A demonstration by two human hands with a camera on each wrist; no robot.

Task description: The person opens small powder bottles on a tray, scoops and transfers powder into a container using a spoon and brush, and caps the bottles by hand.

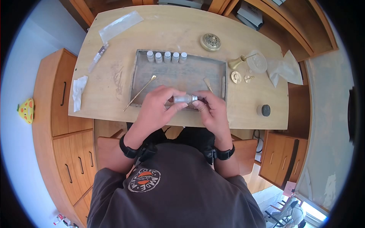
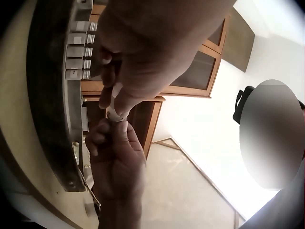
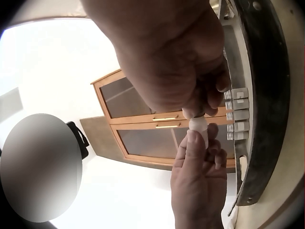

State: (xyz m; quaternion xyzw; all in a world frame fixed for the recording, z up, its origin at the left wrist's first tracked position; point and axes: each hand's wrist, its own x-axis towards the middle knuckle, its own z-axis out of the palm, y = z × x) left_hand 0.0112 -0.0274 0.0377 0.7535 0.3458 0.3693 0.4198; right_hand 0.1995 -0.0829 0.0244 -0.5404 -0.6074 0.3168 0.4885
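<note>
Bottle (image 1: 181,99): being held over the near side of the tray (image 1: 182,78), its long axis running side to side, capped end (image 1: 194,98) pointing rightward.
Left hand (image 1: 157,103): pinching the body between thumb and fingers, seemingly steadying it.
Right hand (image 1: 213,108): pinching the capped end, likely countering the left, I'm guessing.
Five other bottles (image 1: 167,57): standing upright along the far side, apparently leaving working room.

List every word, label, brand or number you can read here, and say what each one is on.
"LOVE": round shirt print.
"MADE": same print; its remaining words are too small or blurred to read for certain.
Standing bottles: label marks show in the wrist views, too small to read.
Slim tube-like item: dark markings, too blurred to read.
Held bottle: no readable text.
</note>
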